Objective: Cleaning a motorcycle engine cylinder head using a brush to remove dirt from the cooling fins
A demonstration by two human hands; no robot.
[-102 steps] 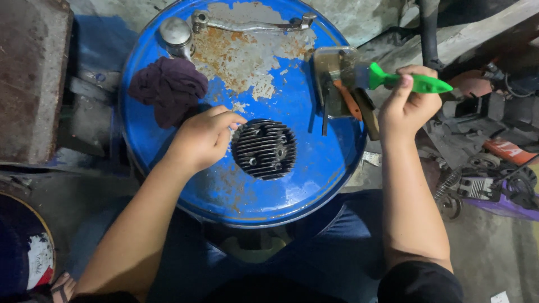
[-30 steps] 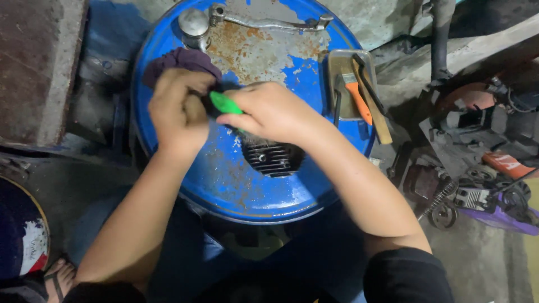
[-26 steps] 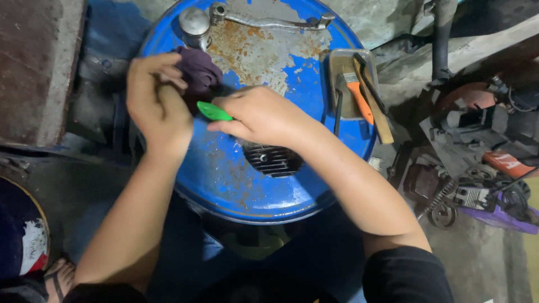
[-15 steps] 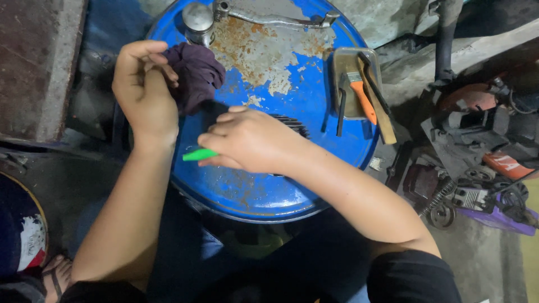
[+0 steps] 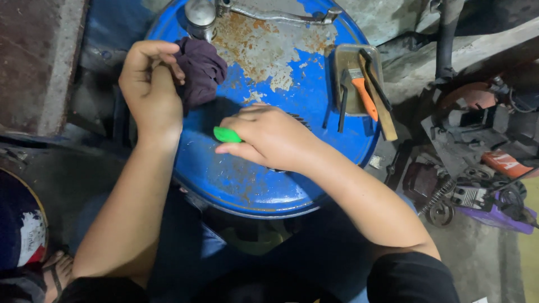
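Rag [image 5: 201, 70], dark purple and bunched, hangs from the left hand [image 5: 149, 84], whose thumb and fingers are pinched on its left edge; it droops onto the drum lid [image 5: 314, 118] near the upper left rim. How much of the cloth lies behind the hand cannot be seen.

The right hand [image 5: 269, 137] is curled shut around a green handle [image 5: 226, 134]; only its rounded end pokes out past the knuckles, so the rest of the tool is hidden and its kind cannot be told. Under this hand sits a finned metal part [image 5: 296, 119], of which only a few dark ribs peek out beside the wrist.

The lid is blue with a big rusty, flaking patch. At its top edge a round metal cap [image 5: 200, 11] is cut off by the picture border, and a bent metal lever [image 5: 281, 14] runs right from it. A small metal tray [image 5: 343, 56] on the right of the lid holds an orange-handled brush [image 5: 364, 95], a wooden handle [image 5: 383, 109] and some dark thin tools, hard to make out. Beyond the drum on the right lies a heap of engine parts [image 5: 477, 157], dim and tangled.
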